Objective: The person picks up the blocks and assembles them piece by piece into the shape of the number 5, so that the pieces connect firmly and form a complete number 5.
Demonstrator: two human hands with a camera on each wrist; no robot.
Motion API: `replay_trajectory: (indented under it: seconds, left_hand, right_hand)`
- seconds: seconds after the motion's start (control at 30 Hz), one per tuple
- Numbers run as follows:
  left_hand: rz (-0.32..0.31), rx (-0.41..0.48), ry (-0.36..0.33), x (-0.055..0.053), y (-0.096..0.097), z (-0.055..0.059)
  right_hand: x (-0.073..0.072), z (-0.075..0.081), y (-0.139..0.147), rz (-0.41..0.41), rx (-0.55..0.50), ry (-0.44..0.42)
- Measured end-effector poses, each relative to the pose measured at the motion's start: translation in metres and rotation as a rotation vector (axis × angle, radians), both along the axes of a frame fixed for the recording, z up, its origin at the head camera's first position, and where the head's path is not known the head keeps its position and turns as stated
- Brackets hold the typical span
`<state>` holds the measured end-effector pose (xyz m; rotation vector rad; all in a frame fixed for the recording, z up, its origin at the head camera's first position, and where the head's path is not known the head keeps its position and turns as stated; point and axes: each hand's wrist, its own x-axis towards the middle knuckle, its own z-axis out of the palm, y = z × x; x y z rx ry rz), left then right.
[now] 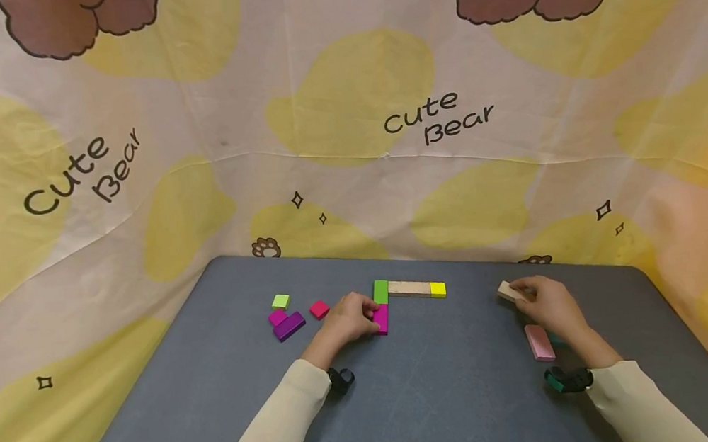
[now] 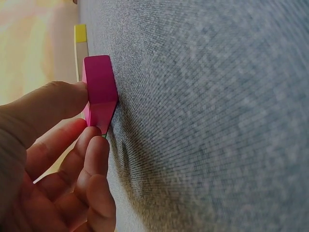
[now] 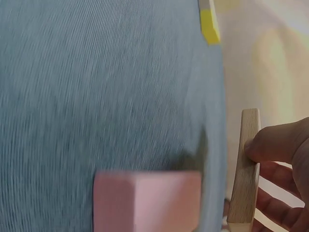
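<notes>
My left hand [image 1: 352, 317] pinches a magenta block [image 1: 382, 321] between thumb and fingers, low over the grey table. The block's far end meets a green block [image 1: 381, 292]. From the green one, a plain wooden block [image 1: 409, 288] runs right to a small yellow block [image 1: 438, 290], forming a bent row. Off to the right, my right hand [image 1: 550, 305] grips another plain wooden block [image 3: 245, 166], held above the table in the right wrist view. Nearer than that hand lies a pink block [image 1: 539, 342], with a teal block [image 1: 556, 339] partly hidden under the forearm.
Left of my left hand are a red block [image 1: 320, 310], a purple block [image 1: 289, 326], a small magenta block [image 1: 277, 317] and a light green block [image 1: 281, 302]. A printed cloth [image 1: 344, 122] hangs behind the table's [image 1: 460, 396] far edge.
</notes>
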<state>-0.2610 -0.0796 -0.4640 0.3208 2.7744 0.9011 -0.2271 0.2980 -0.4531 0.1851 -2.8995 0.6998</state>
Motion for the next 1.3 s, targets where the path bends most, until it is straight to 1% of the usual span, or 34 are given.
replay_trajectory:
  seconds: [0.27, 0.47, 0.6, 0.77, 0.87, 1.13, 1.3]
  left_hand:
    - [-0.004, 0.001, -0.001, 0.0, 0.001, 0.0]
    - [-0.009, 0.007, 0.004, 0.0, 0.001, 0.001]
    - [-0.011, 0.0, 0.014, -0.001, 0.001, 0.0]
    - [0.002, 0.003, -0.001, -0.001, 0.001, 0.0]
    - [0.001, 0.002, 0.003, -0.001, 0.001, -0.001]
    - [-0.006, -0.001, 0.012, -0.001, 0.0, -0.001]
    - [0.003, -0.013, 0.015, -0.001, 0.0, 0.0]
  right_hand:
    - [0.004, 0.004, -0.026, 0.054, -0.06, 0.038]
    - [0.007, 0.003, -0.045, 0.07, -0.07, 0.057]
    - [0.008, 0.001, -0.057, 0.087, -0.074, 0.073]
    - [0.008, -0.002, -0.072, 0.112, -0.068, 0.097]
    - [0.008, -0.004, -0.082, 0.126, -0.073, 0.104]
    - [0.011, -0.009, -0.107, 0.161, -0.093, 0.12]
    - [0.014, -0.013, -0.121, 0.199, -0.073, 0.115]
